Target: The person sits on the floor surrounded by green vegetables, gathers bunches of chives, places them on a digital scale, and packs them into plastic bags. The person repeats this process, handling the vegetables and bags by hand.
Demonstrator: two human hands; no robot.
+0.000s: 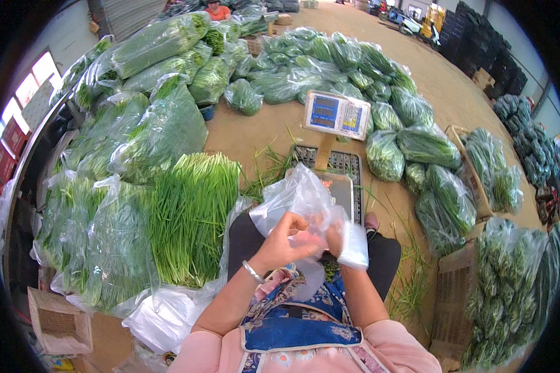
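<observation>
A clear plastic bag hangs before me over my lap and partly covers the scale's platform. My right hand is inside or behind its film, blurred, with plastic gathered around the wrist; whether its fingers grip is hidden. Close to the bag's lower left, my left hand has its thumb and fingers spread apart, and a silver bangle is on that wrist. Just beyond the bag stands a digital scale on a black plastic crate. To the left lies a thick stack of loose green garlic chives.
Bagged greens are piled at the left, more vegetable bags at the right. A wicker-like crate is at lower left, a crate of bagged greens at right. Loose leaves lie on the floor. A person is at the far back.
</observation>
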